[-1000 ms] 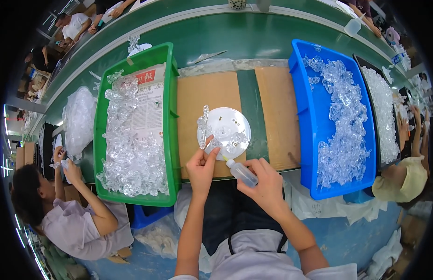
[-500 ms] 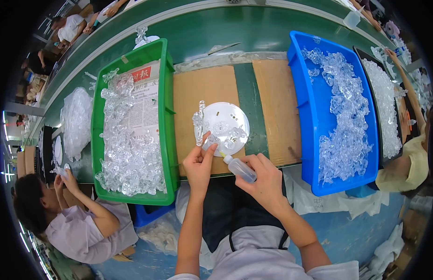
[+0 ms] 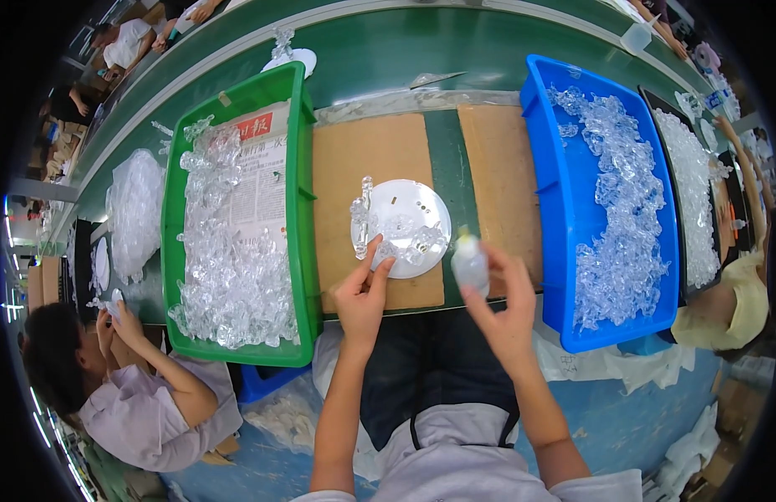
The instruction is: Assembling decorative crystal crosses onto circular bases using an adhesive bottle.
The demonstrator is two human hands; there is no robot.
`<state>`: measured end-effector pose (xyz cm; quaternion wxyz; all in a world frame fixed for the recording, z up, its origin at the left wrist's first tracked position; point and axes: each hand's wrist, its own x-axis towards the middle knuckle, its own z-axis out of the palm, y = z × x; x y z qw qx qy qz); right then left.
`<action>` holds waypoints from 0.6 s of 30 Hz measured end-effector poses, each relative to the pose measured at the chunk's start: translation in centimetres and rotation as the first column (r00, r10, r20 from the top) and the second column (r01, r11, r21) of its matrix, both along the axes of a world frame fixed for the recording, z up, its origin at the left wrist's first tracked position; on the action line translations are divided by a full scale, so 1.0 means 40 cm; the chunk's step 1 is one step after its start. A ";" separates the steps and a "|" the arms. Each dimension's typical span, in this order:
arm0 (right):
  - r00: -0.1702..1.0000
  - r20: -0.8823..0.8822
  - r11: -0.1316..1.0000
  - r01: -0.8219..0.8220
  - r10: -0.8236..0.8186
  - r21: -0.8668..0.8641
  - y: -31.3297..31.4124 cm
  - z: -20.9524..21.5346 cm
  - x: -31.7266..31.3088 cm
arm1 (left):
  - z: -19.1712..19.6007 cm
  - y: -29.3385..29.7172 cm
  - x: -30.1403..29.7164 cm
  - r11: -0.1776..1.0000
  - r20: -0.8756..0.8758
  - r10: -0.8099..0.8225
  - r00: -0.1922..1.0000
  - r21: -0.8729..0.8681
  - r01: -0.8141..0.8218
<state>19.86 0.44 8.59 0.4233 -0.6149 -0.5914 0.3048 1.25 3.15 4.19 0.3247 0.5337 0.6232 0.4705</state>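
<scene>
My left hand [image 3: 363, 294] pinches a small clear plastic piece [image 3: 385, 251] at the near edge of a round white plate [image 3: 413, 194]. More clear pieces lie over the plate, including a long clear stem [image 3: 366, 219] toward its left side. My right hand [image 3: 509, 311] is closed around a translucent squeeze bottle [image 3: 471, 266] with a yellowish tip, raised nearly upright to the right of the plate. Motion blurs that hand and the bottle. The tip is apart from the piece in my left hand.
A green bin [image 3: 308, 201] lined with newspaper holds clear pieces at left; a blue bin [image 3: 549, 201] holds more at right. Cardboard sheets [image 3: 363, 151] cover the work surface. Beyond runs a green belt [image 3: 388, 63] with another white disc [image 3: 304, 60]. Co-workers sit on both sides.
My right hand has swung the bottle away from the piece, to the right and more upright. My left hand still holds the piece. Beyond the bins, the disc on the belt has shifted right.
</scene>
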 end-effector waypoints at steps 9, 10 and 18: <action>0.966 -0.007 0.955 0.257 -0.259 0.151 0.142 -0.099 0.056 | -0.021 0.003 0.000 0.997 -0.031 -0.003 1.000 0.071 0.005; 0.970 -0.005 0.958 0.242 -0.244 0.153 0.138 -0.114 0.064 | -0.024 -0.001 0.002 0.993 -0.043 -0.006 0.999 0.118 0.011; 0.914 0.310 0.966 0.242 -0.260 0.094 0.016 -0.051 0.024 | -0.062 -0.122 -0.038 0.901 -0.386 0.129 0.914 0.430 0.054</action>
